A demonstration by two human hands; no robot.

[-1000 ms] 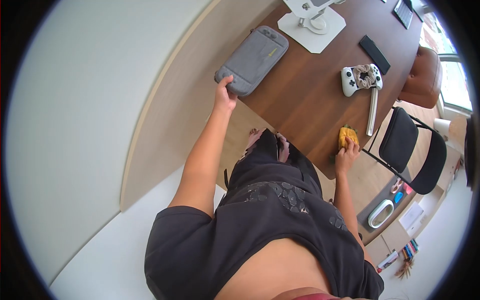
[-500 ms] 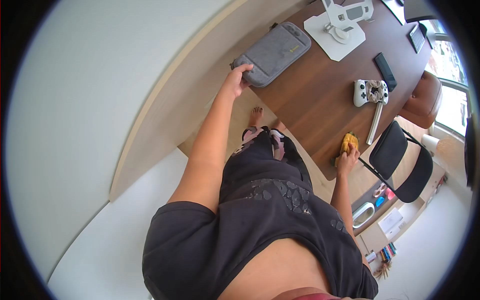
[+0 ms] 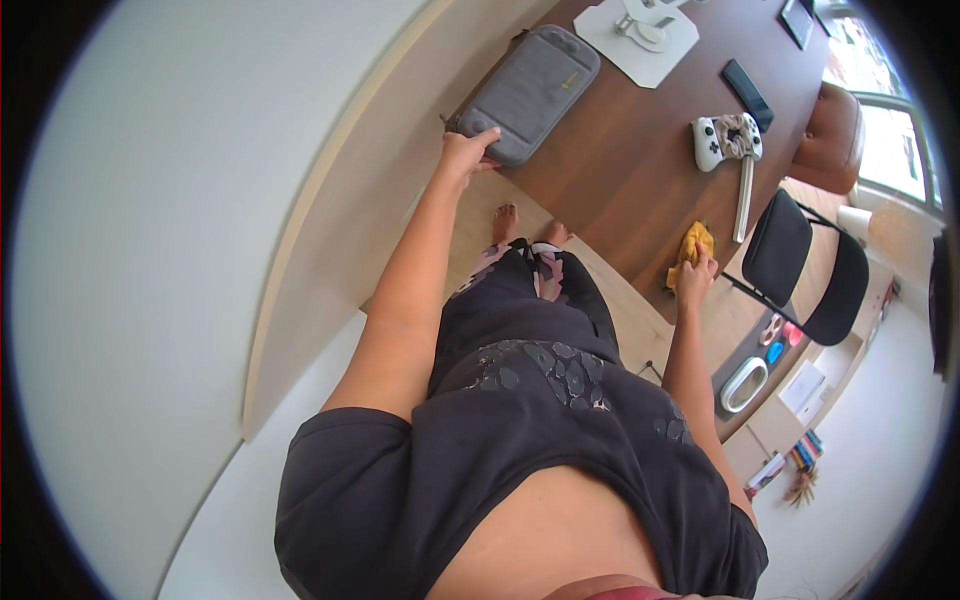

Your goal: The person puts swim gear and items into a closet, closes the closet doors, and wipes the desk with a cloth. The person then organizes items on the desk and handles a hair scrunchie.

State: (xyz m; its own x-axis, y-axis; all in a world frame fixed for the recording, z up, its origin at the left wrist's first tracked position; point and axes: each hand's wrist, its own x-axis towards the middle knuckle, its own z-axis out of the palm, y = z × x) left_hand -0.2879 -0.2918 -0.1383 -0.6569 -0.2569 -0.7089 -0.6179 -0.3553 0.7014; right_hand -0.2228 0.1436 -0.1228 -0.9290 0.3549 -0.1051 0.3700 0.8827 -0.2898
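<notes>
A grey zippered carrying case point(image 3: 535, 95) lies at the left edge of the brown wooden table point(image 3: 610, 160). My left hand point(image 3: 467, 157) grips its near corner, with the thumb on top and the fingers partly hidden below. By the table's near right corner, my right hand point(image 3: 695, 277) is closed on a crumpled yellow cloth point(image 3: 697, 240) and presses it against the tabletop. Beyond the cloth are a white game controller point(image 3: 708, 145) with a scrunchie point(image 3: 738, 135) on it and a long pale strip point(image 3: 745, 200).
A white stand point(image 3: 645, 45) is at the far side, and a dark phone-like slab point(image 3: 748, 95) lies behind the controller. A black folding chair point(image 3: 780, 250) and a brown leather seat point(image 3: 832, 140) flank the table's right side. A pale wall point(image 3: 180, 200) rises at left.
The view has tilted, so the table and its things sit higher in the picture. My right hand has shifted slightly with the yellow cloth, which is bunched differently. My left hand keeps its grip.
</notes>
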